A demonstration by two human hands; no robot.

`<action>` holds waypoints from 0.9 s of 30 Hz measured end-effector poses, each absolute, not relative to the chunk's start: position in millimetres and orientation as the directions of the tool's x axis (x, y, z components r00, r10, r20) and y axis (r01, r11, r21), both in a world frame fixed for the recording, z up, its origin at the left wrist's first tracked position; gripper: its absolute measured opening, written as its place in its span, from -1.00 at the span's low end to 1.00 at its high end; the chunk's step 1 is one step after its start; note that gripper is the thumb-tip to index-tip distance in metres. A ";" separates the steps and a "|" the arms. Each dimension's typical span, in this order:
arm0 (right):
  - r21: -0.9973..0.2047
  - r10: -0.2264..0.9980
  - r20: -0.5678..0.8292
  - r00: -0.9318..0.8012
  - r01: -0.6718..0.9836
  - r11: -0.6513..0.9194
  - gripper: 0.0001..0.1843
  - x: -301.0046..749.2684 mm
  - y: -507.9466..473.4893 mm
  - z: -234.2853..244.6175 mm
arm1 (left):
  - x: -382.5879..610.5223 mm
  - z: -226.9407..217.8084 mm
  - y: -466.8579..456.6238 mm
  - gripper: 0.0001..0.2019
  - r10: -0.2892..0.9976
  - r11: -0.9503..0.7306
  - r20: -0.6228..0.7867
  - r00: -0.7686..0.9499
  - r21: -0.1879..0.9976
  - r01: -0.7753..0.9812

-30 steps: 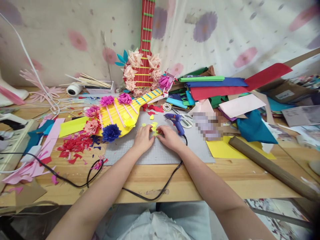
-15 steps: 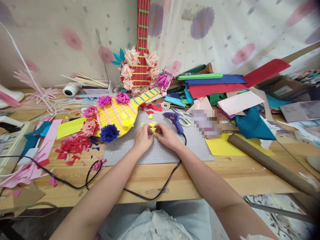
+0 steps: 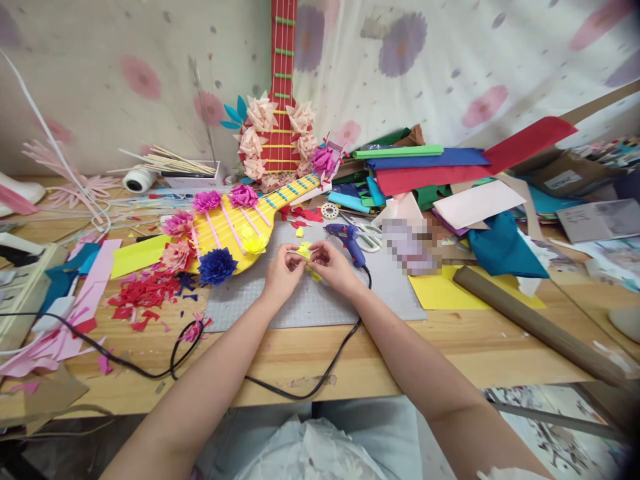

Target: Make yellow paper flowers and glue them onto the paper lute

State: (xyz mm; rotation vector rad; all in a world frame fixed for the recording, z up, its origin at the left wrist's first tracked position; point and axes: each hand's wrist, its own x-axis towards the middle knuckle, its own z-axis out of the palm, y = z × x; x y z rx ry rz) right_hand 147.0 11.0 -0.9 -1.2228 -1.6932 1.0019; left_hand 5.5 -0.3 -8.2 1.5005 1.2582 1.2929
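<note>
Between my fingertips is a small piece of yellow crepe paper [image 3: 304, 250], pinched from both sides. My left hand [image 3: 284, 272] grips its left side, and my right hand [image 3: 334, 267] has the right side. Below them, more yellow paper [image 3: 316, 276] shows on the grey cutting mat [image 3: 390, 287], partly covered by the right hand. A small yellow scrap [image 3: 299, 233] lies just beyond my fingers. To the left rests a yellow paper guitar [image 3: 235, 230] with pink, blue and yellow paper flowers. A blue glue gun [image 3: 350, 241] lies right of my hands.
White-handled scissors [image 3: 371, 238] lie beside the glue gun. Its black cord [image 3: 320, 383] loops along the table front. A red paper guitar [image 3: 283, 137] stands against the curtain. Folded coloured paper [image 3: 430, 177] is piled back right; red scraps [image 3: 145, 293] lie left, a brown roll [image 3: 535, 323] right.
Both hands have risen slightly off the mat with the yellow paper between the fingertips. Some yellow paper beneath them has come into view. The camera has shifted a little.
</note>
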 end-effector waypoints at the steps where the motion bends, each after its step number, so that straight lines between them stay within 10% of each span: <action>1: -0.911 0.964 0.155 -0.215 0.345 0.223 -0.70 149.2 10.5 2.7 | 5.3 -8.2 0.2 -0.70 0.983 -0.176 0.183 -0.027 0.971 0.162; 9: -0.774 0.820 -0.329 -0.468 0.631 0.050 -0.67 233.7 3.6 60.8 | 1.7 -12.1 6.6 -0.63 0.985 -0.042 0.036 -0.170 0.999 -0.033; 15: -0.624 0.988 0.155 0.018 0.777 0.084 -0.52 227.6 23.6 35.0 | 5.5 -11.6 7.3 -0.65 0.978 -0.050 0.033 -0.207 0.996 -0.076; 20: -0.701 0.978 0.057 0.199 0.706 -0.103 -0.58 203.2 35.8 12.9 | 6.1 -10.7 7.4 -0.66 0.971 -0.066 0.050 -0.234 0.996 -0.060; 27: -0.898 0.983 -0.052 -0.176 0.439 0.031 -0.52 211.4 7.1 42.2 | 3.1 -13.1 11.0 -0.64 0.961 -0.035 0.039 -0.273 0.999 0.017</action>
